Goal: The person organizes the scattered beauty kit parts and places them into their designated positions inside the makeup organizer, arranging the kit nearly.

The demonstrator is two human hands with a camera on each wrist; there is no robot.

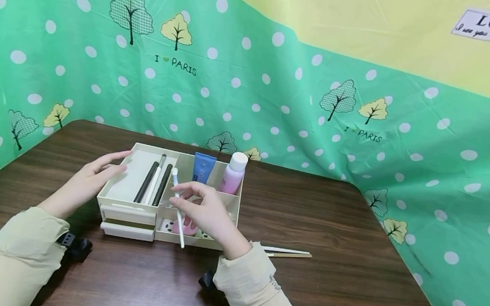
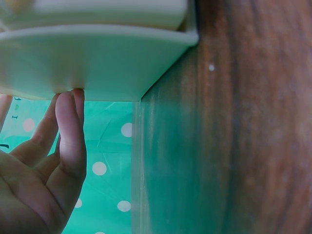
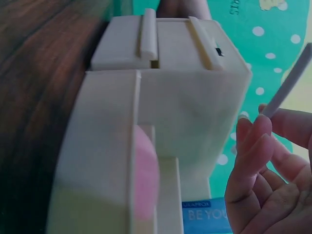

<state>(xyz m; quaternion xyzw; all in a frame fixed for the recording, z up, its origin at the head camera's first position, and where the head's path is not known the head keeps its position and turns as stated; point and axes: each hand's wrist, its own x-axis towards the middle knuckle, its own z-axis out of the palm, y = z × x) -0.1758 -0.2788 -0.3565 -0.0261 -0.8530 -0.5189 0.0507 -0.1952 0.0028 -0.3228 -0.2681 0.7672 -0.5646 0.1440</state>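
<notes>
My right hand (image 1: 207, 210) pinches a slim white brush (image 1: 180, 227) between thumb and fingertips, over the front right part of a cream desktop organizer (image 1: 195, 240). The brush stands tilted, its pale blue and white tip up and its plain handle end down. In the right wrist view, part of its white handle (image 3: 288, 84) sticks up out of the pinch. My left hand (image 1: 89, 180) touches the organizer's left side with extended fingers. In the left wrist view, its fingertips press on the cream side wall (image 2: 97, 63).
Dark and white sticks (image 1: 153, 181) lie in the organizer's left top tray. A blue tube (image 1: 203, 167) and a pink bottle with white cap (image 1: 233, 174) stand in its back compartments. A pink rounded thing (image 1: 183, 227) sits in front. Two thin sticks (image 1: 290, 253) lie on the table to the right.
</notes>
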